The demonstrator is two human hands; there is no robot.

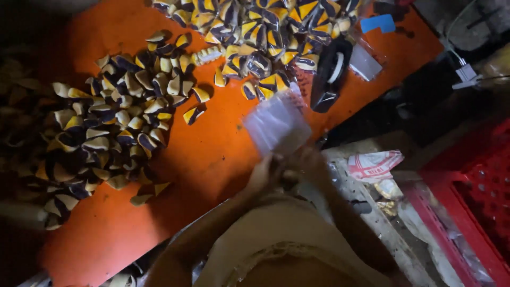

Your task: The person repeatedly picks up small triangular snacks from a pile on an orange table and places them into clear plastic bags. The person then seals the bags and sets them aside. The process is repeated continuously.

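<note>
While both hands, left [264, 175] and right [308, 165], pinch the bottom of a clear bag [276, 123] with closed fingers above the orange counter [212, 154], it looks like the bag-opening step; filling it would call for reaching the wedges [114, 119].

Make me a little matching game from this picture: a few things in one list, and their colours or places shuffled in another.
Things:
1. clear plastic bag
2. table
3. crate
4. blue card

Colours or places:
A. red, at the right edge
B. top right, on the table
C. held up in both hands
D. orange, under the yellow and dark pieces

Pairs: 1-C, 2-D, 3-A, 4-B
</note>
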